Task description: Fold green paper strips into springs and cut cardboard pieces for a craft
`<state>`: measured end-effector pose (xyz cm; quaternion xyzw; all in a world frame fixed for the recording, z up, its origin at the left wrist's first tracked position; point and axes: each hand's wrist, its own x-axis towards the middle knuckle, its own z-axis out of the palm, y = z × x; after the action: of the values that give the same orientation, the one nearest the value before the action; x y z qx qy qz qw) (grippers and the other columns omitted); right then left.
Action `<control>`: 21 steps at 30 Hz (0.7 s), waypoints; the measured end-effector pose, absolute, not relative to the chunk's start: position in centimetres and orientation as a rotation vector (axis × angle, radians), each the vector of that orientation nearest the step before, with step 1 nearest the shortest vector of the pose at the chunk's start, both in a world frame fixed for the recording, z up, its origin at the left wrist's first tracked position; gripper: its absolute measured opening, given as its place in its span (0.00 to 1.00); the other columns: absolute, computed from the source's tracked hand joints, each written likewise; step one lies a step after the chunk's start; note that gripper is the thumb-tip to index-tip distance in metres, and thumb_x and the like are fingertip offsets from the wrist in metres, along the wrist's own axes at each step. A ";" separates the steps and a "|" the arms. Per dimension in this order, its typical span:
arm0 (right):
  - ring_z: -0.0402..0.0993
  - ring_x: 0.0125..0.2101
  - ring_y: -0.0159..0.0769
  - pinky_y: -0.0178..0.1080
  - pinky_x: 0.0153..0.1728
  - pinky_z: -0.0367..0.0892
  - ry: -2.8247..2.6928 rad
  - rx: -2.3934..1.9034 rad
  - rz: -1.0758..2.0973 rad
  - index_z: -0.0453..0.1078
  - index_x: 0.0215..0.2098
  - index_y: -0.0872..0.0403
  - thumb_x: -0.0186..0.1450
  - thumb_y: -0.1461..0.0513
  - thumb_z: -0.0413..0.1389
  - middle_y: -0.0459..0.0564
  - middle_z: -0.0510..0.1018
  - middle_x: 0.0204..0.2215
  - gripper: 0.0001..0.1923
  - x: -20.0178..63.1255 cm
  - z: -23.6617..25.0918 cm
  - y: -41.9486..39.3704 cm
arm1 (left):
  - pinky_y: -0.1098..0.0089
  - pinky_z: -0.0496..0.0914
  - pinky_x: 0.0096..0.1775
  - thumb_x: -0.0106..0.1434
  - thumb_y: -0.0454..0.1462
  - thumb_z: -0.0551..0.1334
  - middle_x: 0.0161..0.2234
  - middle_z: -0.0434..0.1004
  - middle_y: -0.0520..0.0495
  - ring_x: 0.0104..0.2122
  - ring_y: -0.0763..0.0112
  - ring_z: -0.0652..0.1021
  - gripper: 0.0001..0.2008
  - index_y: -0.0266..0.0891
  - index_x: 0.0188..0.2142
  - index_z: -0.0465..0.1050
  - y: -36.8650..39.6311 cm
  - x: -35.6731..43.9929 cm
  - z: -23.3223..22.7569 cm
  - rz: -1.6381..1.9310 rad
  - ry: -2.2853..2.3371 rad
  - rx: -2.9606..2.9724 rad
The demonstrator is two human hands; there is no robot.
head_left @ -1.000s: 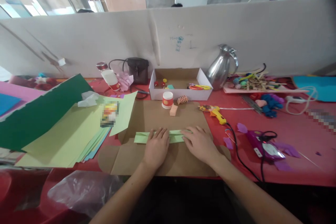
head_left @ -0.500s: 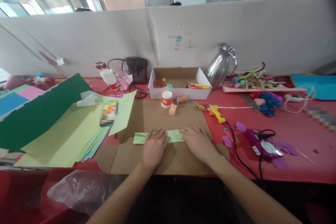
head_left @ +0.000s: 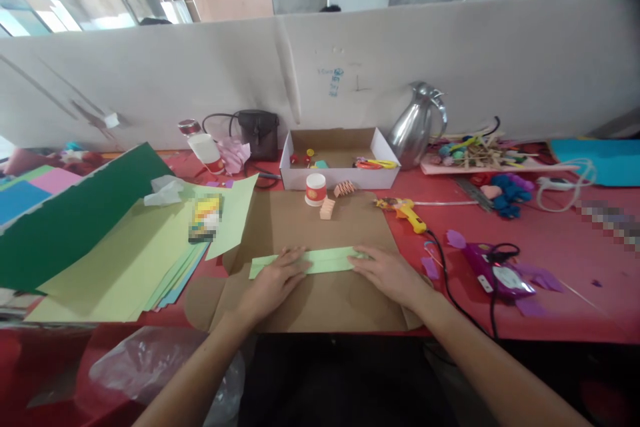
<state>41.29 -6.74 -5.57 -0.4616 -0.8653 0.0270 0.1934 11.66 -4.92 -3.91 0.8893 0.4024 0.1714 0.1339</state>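
Note:
A folded strip of light green paper [head_left: 327,261] lies across a flattened brown cardboard sheet [head_left: 310,310]. My left hand [head_left: 277,280] rests on the strip's left part, fingers stretched out flat over it. At the strip's right end, my right hand [head_left: 387,273] presses down with its fingers extended. Neither hand is closed around the paper. Beyond the strip, on the cardboard, stand a red and white paper cup [head_left: 316,189] and two small folded orange paper pieces, one [head_left: 327,209] in front of the other [head_left: 345,188].
A white box [head_left: 340,178] with small craft bits stands behind the cup. Right of the cardboard lie a yellow glue gun [head_left: 413,219] with a black cord and a purple device [head_left: 495,273]. Coloured paper sheets [head_left: 115,260] are stacked at left. A metal jug [head_left: 414,127] stands behind.
My left hand has slid left along the strip and my right hand slightly right, so they are farther apart. More of the strip's middle shows.

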 end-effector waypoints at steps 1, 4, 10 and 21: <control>0.73 0.48 0.40 0.44 0.46 0.73 -2.416 -1.297 0.077 0.74 0.49 0.49 0.70 0.61 0.50 0.54 0.75 0.51 0.14 41.3 -5.6 -6.8 | 0.58 0.61 0.61 0.69 0.38 0.54 0.60 0.67 0.48 0.60 0.66 0.67 0.16 0.46 0.52 0.73 -5.0 11.6 -3.9 0.520 1.184 2.561; 0.73 0.48 0.39 0.43 0.47 0.72 -2.386 -1.303 0.101 0.75 0.49 0.49 0.70 0.60 0.50 0.53 0.75 0.49 0.14 41.6 -5.4 -6.8 | 0.59 0.66 0.59 0.68 0.39 0.55 0.56 0.72 0.45 0.56 0.64 0.72 0.14 0.42 0.47 0.77 -5.0 11.8 -4.1 0.587 1.227 2.580; 0.74 0.46 0.38 0.42 0.49 0.70 -2.312 -1.303 0.296 0.75 0.46 0.51 0.66 0.59 0.55 0.52 0.75 0.46 0.12 42.5 -5.0 -6.6 | 0.60 0.70 0.55 0.69 0.36 0.53 0.45 0.78 0.45 0.48 0.67 0.76 0.13 0.40 0.43 0.77 -4.9 12.0 -4.3 0.654 1.139 2.725; 0.71 0.38 0.38 0.40 0.42 0.65 -2.200 -1.506 0.350 0.75 0.34 0.52 0.69 0.61 0.50 0.49 0.78 0.33 0.12 42.3 -4.2 -4.9 | 0.61 0.69 0.43 0.68 0.39 0.55 0.33 0.77 0.45 0.37 0.62 0.75 0.13 0.38 0.32 0.76 -3.2 12.6 -2.1 0.394 1.510 2.681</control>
<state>42.28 -4.94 -4.21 -0.5458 -0.7974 0.1268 0.2242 12.64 -3.19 -2.12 0.8641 0.4866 0.1269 0.0201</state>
